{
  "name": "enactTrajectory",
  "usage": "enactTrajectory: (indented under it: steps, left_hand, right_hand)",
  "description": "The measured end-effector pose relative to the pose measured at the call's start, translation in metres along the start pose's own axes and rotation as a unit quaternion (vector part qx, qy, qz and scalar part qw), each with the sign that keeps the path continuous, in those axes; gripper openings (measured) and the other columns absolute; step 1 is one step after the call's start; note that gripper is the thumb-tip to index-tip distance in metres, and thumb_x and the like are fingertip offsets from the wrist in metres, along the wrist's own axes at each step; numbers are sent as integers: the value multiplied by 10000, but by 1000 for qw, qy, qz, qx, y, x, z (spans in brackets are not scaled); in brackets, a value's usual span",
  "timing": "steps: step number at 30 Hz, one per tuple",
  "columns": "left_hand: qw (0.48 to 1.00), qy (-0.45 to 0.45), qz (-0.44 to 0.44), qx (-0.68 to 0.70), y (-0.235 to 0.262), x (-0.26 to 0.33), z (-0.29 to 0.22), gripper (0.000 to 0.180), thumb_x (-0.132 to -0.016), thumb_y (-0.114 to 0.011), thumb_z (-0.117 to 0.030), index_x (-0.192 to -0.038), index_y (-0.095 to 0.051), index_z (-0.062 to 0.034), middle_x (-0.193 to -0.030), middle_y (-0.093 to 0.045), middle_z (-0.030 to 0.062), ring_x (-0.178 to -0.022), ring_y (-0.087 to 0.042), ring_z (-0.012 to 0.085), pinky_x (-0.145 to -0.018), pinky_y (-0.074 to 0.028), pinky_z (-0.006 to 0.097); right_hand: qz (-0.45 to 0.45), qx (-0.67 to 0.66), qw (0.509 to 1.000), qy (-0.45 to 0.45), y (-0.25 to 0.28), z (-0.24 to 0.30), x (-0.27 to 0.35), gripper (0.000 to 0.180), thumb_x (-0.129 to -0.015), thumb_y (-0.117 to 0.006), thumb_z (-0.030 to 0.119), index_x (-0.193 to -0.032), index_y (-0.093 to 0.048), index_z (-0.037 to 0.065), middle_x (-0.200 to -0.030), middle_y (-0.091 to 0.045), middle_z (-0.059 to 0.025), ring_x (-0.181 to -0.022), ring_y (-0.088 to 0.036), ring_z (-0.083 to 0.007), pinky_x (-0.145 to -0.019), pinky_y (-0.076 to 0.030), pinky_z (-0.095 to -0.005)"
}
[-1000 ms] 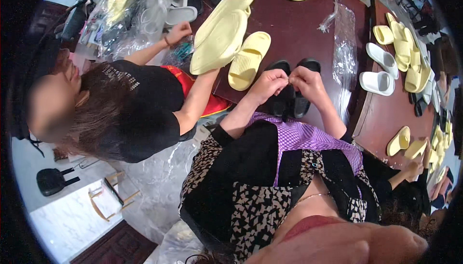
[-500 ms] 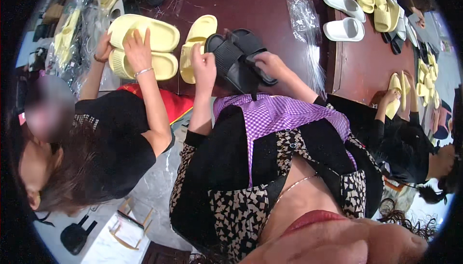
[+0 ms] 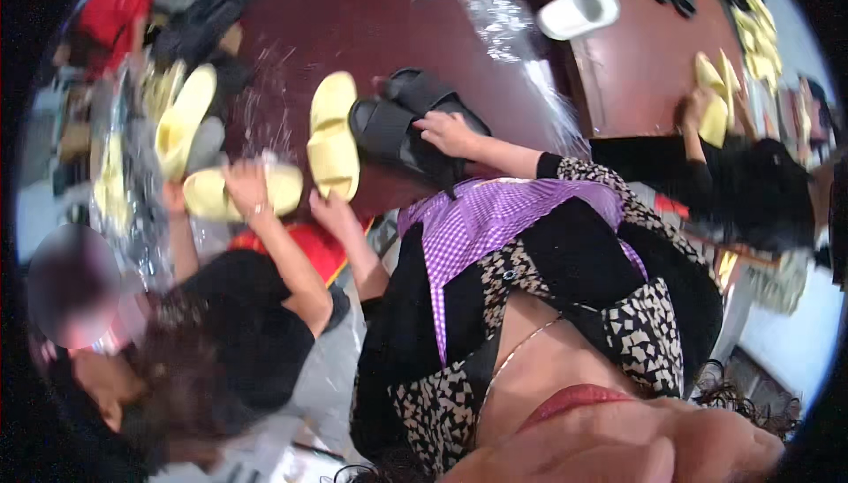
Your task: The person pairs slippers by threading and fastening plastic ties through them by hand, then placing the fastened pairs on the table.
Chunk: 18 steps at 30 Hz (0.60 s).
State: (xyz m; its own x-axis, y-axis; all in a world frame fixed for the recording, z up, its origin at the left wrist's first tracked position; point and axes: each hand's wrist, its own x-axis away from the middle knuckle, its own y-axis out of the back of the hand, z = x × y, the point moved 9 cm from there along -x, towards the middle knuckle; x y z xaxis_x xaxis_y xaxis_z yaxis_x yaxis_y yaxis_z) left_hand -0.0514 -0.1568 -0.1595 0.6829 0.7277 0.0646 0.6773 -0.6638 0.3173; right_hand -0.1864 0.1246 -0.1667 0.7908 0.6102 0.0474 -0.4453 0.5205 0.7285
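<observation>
Two black slippers [image 3: 384, 125] with ribbed straps lie side by side on the dark red table in front of me. My right hand [image 3: 449, 134] rests against the right one, its bent fingers gripping the edge. To their left is a single yellow slipper [image 3: 336, 143], lying lengthwise away from me. At its near end, my left hand [image 3: 336, 215] has its fingers closed at the tip of the sole; exactly how they grip is blurred.
On my left a co-worker's hand [image 3: 247, 187] presses on a yellow slipper [image 3: 284, 190]; another yellow slipper [image 3: 187, 121] stands beyond. White slippers [image 3: 579, 11] lie far right. Clear plastic wrap [image 3: 495, 19] crosses the table [image 3: 371, 6]. At right another person handles yellow slippers [image 3: 714, 112].
My left hand has moved from beside the black slippers to the near end of the yellow slipper. My right hand stays at the black pair. The view has turned, and the co-worker's slippers have separated.
</observation>
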Motion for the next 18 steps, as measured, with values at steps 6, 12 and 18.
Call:
enactTrajectory:
  steps: [6, 12, 18]
  left_hand:
    - [954, 209, 45, 211, -1, -3, 44, 346, -781, -520, -101, -1103, -529, 26, -1040, -565, 144, -930, -566, 283, -748, -474, 407]
    - [946, 243, 14, 212, 3, -12, 70, 378, -772, -540, -90, -1138, -524, 3, -1072, -561, 147, -934, -574, 304, -713, -485, 437]
    - [942, 272, 17, 195, -5, 3, 62, 328, -776, -540, -55, -1100, -534, -8, -1019, -584, 164, -864, -607, 305, -600, -524, 452]
  right_hand:
    - [-40, -55, 994, -90, 18, -34, 10, 357, -921, -416, 310, -1191, -550, 119, -1315, -448, -202, -1228, -415, -323, -962, -351, -459]
    - [-261, -151, 953, -34, 103, -53, 38, 277, -884, -502, 228, -1071, -597, 46, -1165, -555, -202, -1082, -524, -361, -947, -413, -398]
    - [-400, -100, 865, -287, 315, -86, 104, 170, -878, -465, 126, -978, -584, 58, -915, -607, -173, -833, -587, -341, -755, -477, -412]
